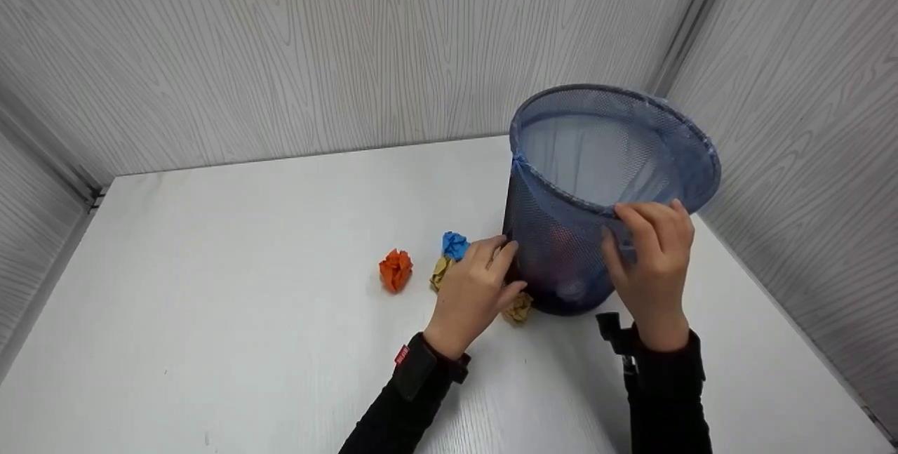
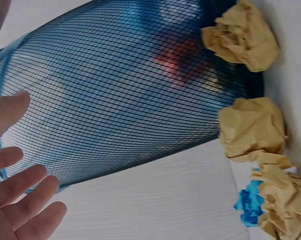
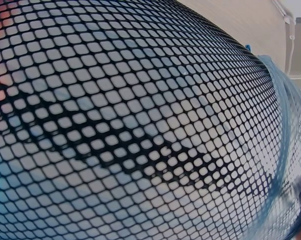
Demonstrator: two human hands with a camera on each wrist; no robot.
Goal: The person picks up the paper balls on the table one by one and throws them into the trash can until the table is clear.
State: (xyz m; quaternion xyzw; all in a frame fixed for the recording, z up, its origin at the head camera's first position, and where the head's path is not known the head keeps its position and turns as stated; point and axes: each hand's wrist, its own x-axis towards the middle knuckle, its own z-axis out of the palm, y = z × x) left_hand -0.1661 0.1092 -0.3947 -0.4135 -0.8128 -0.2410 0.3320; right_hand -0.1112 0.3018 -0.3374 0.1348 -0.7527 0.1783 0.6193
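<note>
A dark mesh wastebasket (image 1: pixel 554 243) stands on the white table, lined with a translucent blue bag (image 1: pixel 596 191) folded over its rim. At the near right of the rim, my right hand (image 1: pixel 656 264) grips the basket's edge, thumb on the outer side. My left hand (image 1: pixel 473 289) is beside the lower left wall, fingers loosely spread with nothing in them. Close around it lie crumpled paper balls: a blue one (image 1: pixel 455 245), a tan one (image 1: pixel 440 273) partly behind the hand, and another tan one (image 1: pixel 518 308) by the base. Red and pale shapes show dimly through the mesh.
An orange paper ball (image 1: pixel 396 271) lies left of the others on the table (image 1: pixel 231 285). Wood-grained panels rise behind (image 1: pixel 316 54) and along the right side (image 1: pixel 807 124). In the left wrist view, three tan balls line the basket's base.
</note>
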